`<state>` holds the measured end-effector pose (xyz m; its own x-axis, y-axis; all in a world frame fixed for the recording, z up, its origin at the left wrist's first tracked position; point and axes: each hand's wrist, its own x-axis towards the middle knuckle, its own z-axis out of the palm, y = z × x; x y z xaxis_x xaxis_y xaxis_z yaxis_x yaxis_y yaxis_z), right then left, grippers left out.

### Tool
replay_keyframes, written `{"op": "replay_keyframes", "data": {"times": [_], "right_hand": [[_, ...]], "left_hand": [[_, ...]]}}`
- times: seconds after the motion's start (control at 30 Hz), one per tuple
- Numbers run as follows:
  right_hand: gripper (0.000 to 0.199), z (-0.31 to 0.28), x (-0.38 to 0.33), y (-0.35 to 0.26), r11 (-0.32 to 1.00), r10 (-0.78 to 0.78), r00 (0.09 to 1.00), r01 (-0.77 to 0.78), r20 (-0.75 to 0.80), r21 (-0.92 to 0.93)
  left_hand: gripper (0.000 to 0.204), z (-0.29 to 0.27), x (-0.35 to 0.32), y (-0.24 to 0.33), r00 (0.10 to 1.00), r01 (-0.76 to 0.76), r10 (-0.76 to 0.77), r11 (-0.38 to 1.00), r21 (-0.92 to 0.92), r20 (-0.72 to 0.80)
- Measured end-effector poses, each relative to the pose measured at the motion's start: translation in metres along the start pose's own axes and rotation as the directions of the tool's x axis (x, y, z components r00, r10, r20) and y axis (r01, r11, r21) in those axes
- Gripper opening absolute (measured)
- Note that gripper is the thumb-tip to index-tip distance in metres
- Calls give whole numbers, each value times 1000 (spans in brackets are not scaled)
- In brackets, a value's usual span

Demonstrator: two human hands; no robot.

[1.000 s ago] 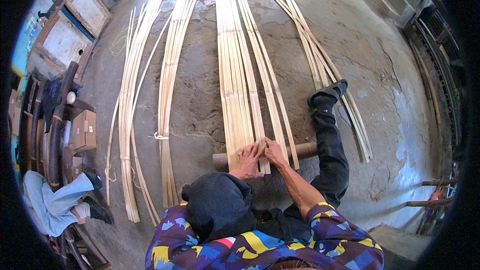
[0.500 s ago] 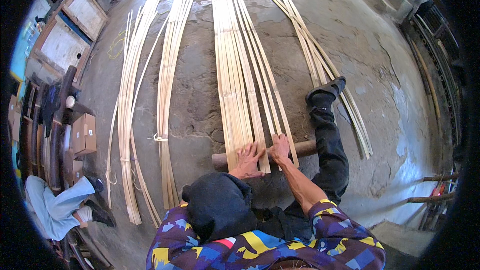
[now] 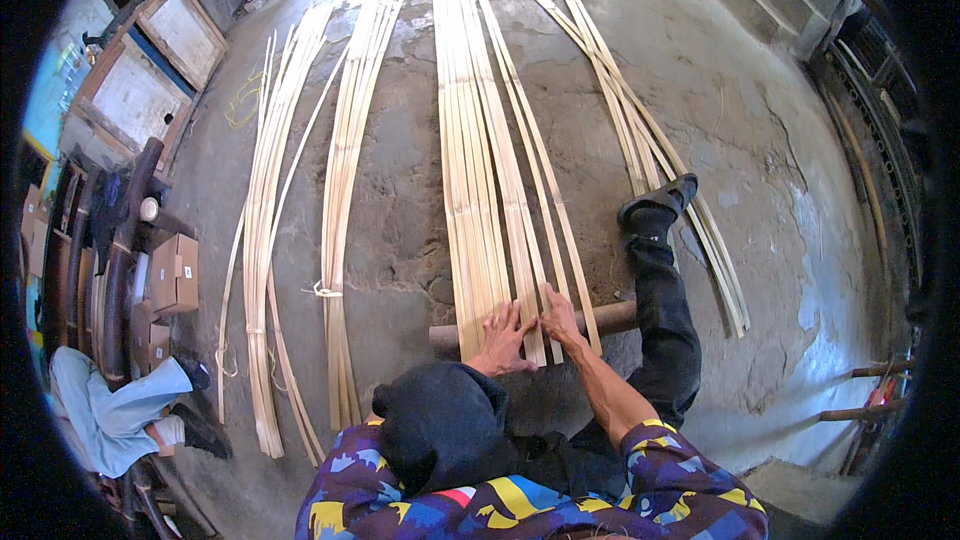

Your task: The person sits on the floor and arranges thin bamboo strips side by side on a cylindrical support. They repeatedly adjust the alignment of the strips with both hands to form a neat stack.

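Note:
Long pale bamboo strips [image 3: 470, 210] lie side by side on the floor, running away from me, their near ends across a brown pole [image 3: 612, 317]. My left hand [image 3: 505, 342] rests on the near ends with its fingers spread. Right beside it, my right hand [image 3: 561, 320] has its fingers closed around the near part of a narrow bamboo strip [image 3: 533, 155]. Another loose strip [image 3: 577, 270] lies just to the right of that hand, with a gap between. My fingers partly hide the strip's end.
Tied bamboo bundles [image 3: 262, 240] [image 3: 340, 160] lie at left. Crossed strips [image 3: 625, 110] lie at right under my sandalled foot [image 3: 657, 202]. Cardboard boxes [image 3: 175, 273] and another person's legs [image 3: 125, 405] are at far left. Concrete steps [image 3: 770, 0] stand far right.
My right hand has shifted slightly left toward my left hand, and the narrow strip lies closer to the row. My left hand stays on the near ends. The whole view has tilted a little.

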<state>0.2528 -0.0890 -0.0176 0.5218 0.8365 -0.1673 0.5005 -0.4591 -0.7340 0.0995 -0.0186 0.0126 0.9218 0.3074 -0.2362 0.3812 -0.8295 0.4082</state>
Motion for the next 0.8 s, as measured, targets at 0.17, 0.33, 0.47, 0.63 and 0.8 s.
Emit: {"op": "replay_keyframes", "data": {"times": [0.17,0.33,0.47,0.63,0.8], "right_hand": [[63,0,-4,-2,997,26,998,-31,-64,-71],[61,1,0,3,998,-57,995,54,-75,-45],[55,5,-3,4,993,-120,982,119,-144,-16],[47,-10,-3,-22,988,153,988,-153,-26,-15],[46,-37,0,-66,983,105,945,-52,-309,175]], "left_hand": [[102,0,4,-3,1000,-23,23,999,43,-1],[102,-6,8,-6,999,-23,22,999,29,36],[103,-6,5,-4,1000,-18,19,1000,-20,19],[103,0,0,-1,1000,5,-4,999,-52,29],[100,2,0,-4,999,-45,45,998,-31,6]]}}
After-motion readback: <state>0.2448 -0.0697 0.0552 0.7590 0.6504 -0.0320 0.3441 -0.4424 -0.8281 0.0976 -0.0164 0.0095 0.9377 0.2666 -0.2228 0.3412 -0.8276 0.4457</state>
